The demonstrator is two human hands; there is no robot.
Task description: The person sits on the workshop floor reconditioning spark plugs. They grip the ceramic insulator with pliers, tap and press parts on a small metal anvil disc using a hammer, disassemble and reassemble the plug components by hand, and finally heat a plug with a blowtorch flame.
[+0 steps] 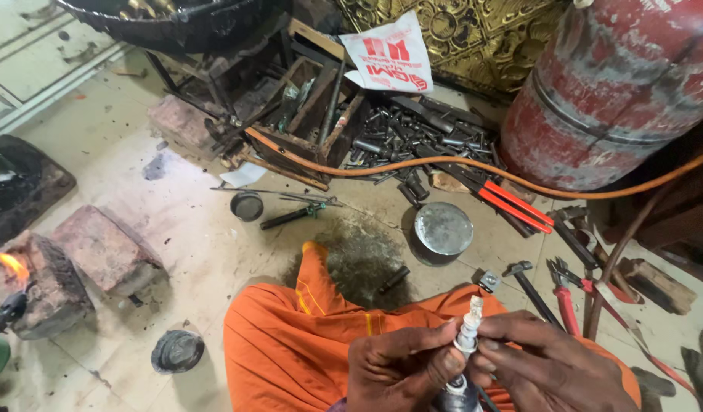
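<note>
Small white-and-silver metal fitting (469, 329) pinched upright by fingers of left hand (401, 370) and right hand (553, 366), both closed on it, orange cloth (290, 343) beneath, round metal lid (443, 228) on floor beyond.

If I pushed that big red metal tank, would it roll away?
Probably not easily. The big red dented metal gas cylinder looks heavy, so a small push likely would not shift it. Its round side could roll if tipped over, though the orange hose beside it might get in the way.

Bare hands (473, 366), no sleeves in view; bright orange cloth (290, 336) with yellow stripes over the lap.
</note>
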